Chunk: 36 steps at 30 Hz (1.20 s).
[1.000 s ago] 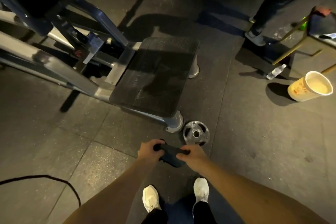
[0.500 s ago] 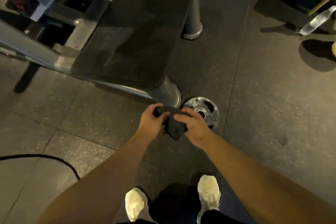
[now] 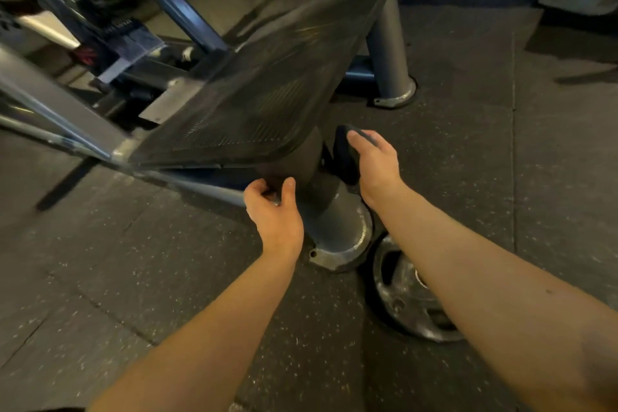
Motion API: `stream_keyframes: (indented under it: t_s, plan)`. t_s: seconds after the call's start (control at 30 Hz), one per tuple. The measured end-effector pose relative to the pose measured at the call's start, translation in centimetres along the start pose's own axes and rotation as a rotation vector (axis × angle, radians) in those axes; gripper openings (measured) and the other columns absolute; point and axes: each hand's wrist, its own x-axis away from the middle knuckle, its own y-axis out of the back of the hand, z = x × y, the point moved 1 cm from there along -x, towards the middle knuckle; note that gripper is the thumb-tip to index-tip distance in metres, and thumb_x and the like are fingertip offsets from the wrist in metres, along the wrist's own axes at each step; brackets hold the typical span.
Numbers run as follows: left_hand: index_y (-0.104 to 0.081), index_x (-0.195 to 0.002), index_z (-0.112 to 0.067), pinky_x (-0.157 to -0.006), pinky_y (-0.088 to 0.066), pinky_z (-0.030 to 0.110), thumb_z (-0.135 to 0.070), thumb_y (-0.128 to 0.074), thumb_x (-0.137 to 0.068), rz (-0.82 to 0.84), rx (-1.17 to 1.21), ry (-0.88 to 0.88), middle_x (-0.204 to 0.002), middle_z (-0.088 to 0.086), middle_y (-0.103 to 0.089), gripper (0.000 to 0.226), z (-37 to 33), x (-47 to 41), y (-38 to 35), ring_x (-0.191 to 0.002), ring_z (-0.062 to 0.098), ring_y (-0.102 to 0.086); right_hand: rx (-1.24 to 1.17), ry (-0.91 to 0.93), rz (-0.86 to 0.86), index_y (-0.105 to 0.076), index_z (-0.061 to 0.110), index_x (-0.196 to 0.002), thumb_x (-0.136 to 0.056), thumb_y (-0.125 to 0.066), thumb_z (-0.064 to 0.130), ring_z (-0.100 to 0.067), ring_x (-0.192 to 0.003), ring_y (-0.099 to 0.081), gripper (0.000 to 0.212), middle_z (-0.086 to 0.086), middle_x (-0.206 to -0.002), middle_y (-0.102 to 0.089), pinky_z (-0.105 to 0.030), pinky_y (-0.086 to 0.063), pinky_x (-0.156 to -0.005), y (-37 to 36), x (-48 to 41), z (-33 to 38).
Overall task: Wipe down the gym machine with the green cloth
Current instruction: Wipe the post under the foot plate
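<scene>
Cloth (image 3: 344,160) — in right fingers (image 3: 359,140), left fingers (image 3: 257,186) grip bar (image 3: 200,186)

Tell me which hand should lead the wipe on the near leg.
Right, likely. The right hand grips the bunched cloth against the leg; the left hand only pinches what looks like its thin end on the other side.

Both bare forearms reach forward and down, side by side. The left hand (image 3: 272,211) has its fingers curled and thumb raised; whether it grips anything is unclear. The right hand (image 3: 376,164), farther forward, grips a dark cloth (image 3: 344,157)
</scene>
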Motion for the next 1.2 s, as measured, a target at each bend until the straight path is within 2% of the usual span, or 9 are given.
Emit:
stream_keyframes:
  t_s: [0.1,0.2,0.37,0.5,0.53,0.67,0.83,1.0,1.2]
  plan:
    - [-0.048,-0.126,-0.026,-0.096,-0.05,0.023,-0.03,-0.071,-0.095,-0.04,0.023,-0.041,-0.119,-0.007,-0.055,0.04,0.2,-0.3,0.0,-0.108,0.008,-0.058,0.048,0.045,0.121,-0.073,0.022,-0.104,-0.102,-0.058,0.033,-0.024,-0.104,-0.067,0.019,-0.006,-0.108,-0.071,-0.038,-0.057,-0.083,-2.1,-0.6,0.6]
    - [-0.05,-0.125,-0.028,-0.098,-0.051,0.029,-0.036,-0.071,-0.094,-0.04,0.039,-0.051,-0.118,-0.005,-0.058,0.038,-0.1,-0.8,0.2,-0.108,0.01,-0.059,0.098,0.04,0.192,-0.07,0.03,-0.1,-0.106,-0.05,0.032,-0.014,-0.102,-0.063,0.021,0.003,-0.106,-0.069,-0.032,-0.05,-0.087,-2.7,-0.9,0.6]
    - [-0.048,-0.129,-0.025,-0.09,-0.051,0.023,-0.044,-0.072,-0.092,0.01,0.007,-0.016,-0.117,-0.005,-0.059,0.049,-1.5,-1.6,0.8,-0.104,0.01,-0.06,0.256,0.128,0.227,-0.058,0.031,-0.137,-0.106,-0.05,0.024,-0.014,-0.123,-0.056,0.032,0.007,-0.132,-0.061,-0.038,-0.05,-0.104,-3.1,-2.4,0.8]
    - [-0.047,-0.12,-0.033,-0.078,-0.045,0.013,-0.04,-0.075,-0.09,0.033,-0.029,-0.038,-0.116,-0.01,-0.061,0.042,-2.2,-1.6,1.1,-0.102,0.004,-0.061,0.237,0.101,0.264,-0.049,0.026,-0.148,-0.109,-0.042,0.017,0.006,-0.098,-0.057,0.041,0.022,-0.111,-0.06,-0.012,-0.044,-0.078,-4.4,-2.4,1.7]
    - [-0.047,-0.12,-0.033,-0.077,-0.045,0.013,-0.038,-0.076,-0.089,0.037,-0.04,-0.04,-0.115,-0.011,-0.062,0.042,-2.3,-1.6,1.3,-0.101,0.003,-0.062,0.232,0.087,0.274,-0.047,0.026,-0.15,-0.109,-0.04,0.016,0.006,-0.101,-0.058,0.042,0.022,-0.114,-0.061,-0.011,-0.044,-0.08,-4.5,-2.3,1.7]
    - [-0.048,-0.118,-0.032,-0.073,-0.047,0.011,-0.035,-0.082,-0.084,0.062,-0.083,-0.048,-0.108,-0.015,-0.063,0.048,-2.2,-2.0,1.6,-0.095,-0.001,-0.063,0.251,0.094,0.314,-0.033,0.03,-0.157,-0.111,-0.036,0.023,-0.014,-0.148,-0.034,0.047,0.005,-0.158,-0.042,-0.033,-0.027,-0.119,-4.8,-2.5,0.8]
    - [-0.047,-0.123,-0.033,-0.09,-0.049,0.018,-0.039,-0.088,-0.077,0.08,-0.106,-0.062,-0.114,-0.016,-0.064,0.062,-2.1,-2.8,1.6,-0.104,0.001,-0.063,0.254,0.095,0.307,-0.036,0.027,-0.156,-0.111,-0.037,0.029,-0.002,-0.138,-0.031,0.045,0.01,-0.156,-0.04,-0.023,-0.024,-0.113,-2.6,-3.1,-2.4]
    - [-0.047,-0.124,-0.032,-0.099,-0.053,0.029,-0.037,-0.09,-0.074,0.121,-0.099,-0.061,-0.113,-0.015,-0.066,0.066,-2.5,-3.1,2.0,-0.106,0.004,-0.064,0.247,-0.063,0.176,-0.051,0.027,-0.148,-0.109,-0.045,0.031,-0.024,-0.146,-0.04,0.04,-0.002,-0.153,-0.051,-0.048,-0.03,-0.123,-1.1,-2.9,-4.8]
    - [-0.047,-0.13,-0.036,-0.102,-0.055,0.04,-0.042,-0.092,-0.069,0.123,-0.112,-0.095,-0.12,-0.017,-0.066,0.076,-1.9,-3.9,2.1,-0.113,0.005,-0.063,0.218,0.246,0.222,-0.044,0.026,-0.152,-0.107,-0.049,0.019,-0.011,-0.148,-0.034,0.046,0.008,-0.158,-0.043,-0.042,-0.031,-0.123,-5.0,-1.6,-0.7]
